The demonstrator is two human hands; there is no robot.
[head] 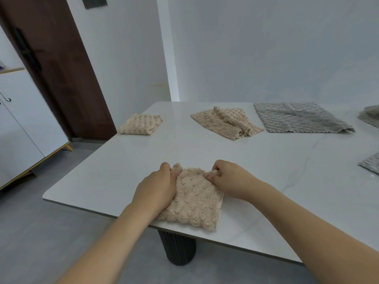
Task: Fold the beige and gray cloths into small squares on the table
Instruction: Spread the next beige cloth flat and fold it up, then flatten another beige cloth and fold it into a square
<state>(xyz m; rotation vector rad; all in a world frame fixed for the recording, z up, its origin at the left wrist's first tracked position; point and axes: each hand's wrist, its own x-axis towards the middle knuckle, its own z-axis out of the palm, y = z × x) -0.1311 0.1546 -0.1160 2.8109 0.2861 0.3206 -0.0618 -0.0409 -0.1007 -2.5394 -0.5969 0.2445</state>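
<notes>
— Lower centre, item?
— Beige cloth [194, 199], folded, on tabletop [114, 167] near edge; left hand [158, 187] and right hand [229, 179] each pinching an upper corner.
— Upper right?
— Gray cloth [301, 117], flat.

Both bare forearms reach forward from bottom of view, converging toward middle. Left hand [158, 187] lies palm down, back of hand toward camera, fingers bent at far end, fingertips pinching left far corner of fluffy beige textured cloth [194, 203]. Right hand [229, 181] is palm down too, wrist slightly raised, fingers [213, 174] curled inward, pinching right far corner of same cloth. Hands are near each other, not touching. No sleeves visible on either arm.
</notes>
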